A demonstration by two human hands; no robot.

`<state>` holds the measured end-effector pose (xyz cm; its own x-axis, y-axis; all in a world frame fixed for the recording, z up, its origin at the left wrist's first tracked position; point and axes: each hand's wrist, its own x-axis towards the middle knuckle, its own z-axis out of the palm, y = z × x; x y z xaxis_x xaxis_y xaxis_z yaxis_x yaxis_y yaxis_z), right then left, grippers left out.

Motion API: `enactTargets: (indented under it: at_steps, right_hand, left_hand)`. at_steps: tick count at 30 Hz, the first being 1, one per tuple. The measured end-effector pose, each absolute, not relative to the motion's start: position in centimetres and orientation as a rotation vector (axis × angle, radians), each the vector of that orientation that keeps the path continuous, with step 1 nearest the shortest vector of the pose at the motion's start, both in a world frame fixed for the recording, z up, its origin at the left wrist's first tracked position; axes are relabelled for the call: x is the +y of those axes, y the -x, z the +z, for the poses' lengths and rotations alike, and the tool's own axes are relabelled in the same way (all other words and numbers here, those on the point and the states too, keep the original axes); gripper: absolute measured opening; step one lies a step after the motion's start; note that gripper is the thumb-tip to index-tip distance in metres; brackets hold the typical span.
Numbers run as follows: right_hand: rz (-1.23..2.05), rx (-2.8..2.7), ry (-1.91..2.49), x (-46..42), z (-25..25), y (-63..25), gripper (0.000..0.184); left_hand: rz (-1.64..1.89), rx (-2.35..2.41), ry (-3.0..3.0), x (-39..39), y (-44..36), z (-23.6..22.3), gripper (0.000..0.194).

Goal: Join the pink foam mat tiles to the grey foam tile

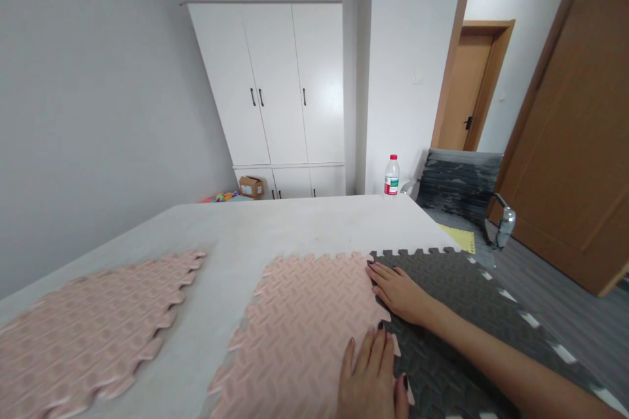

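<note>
A pink foam mat tile [295, 314] with a toothed edge lies on the table, beside a dark grey foam mat tile [466, 294]. The two meet along a seam that my hands partly cover. My left hand [368, 373] lies flat on the pink tile near the close part of the seam, fingers stretched forward. Farther along, my right hand [400, 291] rests across the seam, its fingers extended toward the pink tile and its palm over the grey one. Some teeth at the near part of the seam look raised or unjoined.
Another pink foam tile [98, 327] lies at the left of the white table [230, 229]. A bottle with a red cap [392, 177] stands at the far right corner. Beyond are a chair [459, 183], a yellow sheet [459, 237] and a cardboard box [251, 187].
</note>
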<state>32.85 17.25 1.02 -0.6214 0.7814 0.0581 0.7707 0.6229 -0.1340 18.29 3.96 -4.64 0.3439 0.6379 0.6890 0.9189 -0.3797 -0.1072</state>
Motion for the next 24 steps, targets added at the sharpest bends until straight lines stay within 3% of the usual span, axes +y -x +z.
enactTargets:
  at_steps: [7, 16, 24]
  right_hand:
    - [0.213, -2.759, 1.258, 18.9, 2.1, -33.5, 0.052]
    - [0.270, -2.706, 1.386, 21.7, 0.3, -33.4, 0.062]
    - [0.550, -2.803, 1.340, 21.2, 1.7, -34.0, 0.105]
  left_hand:
    - [-1.047, -1.393, 2.055, 4.1, -19.1, -5.0, 0.046]
    - [-1.025, -1.471, 2.096, 3.8, -19.5, -5.8, 0.042]
    - [-1.063, -1.631, 2.202, 3.8, -20.3, -6.3, 0.042]
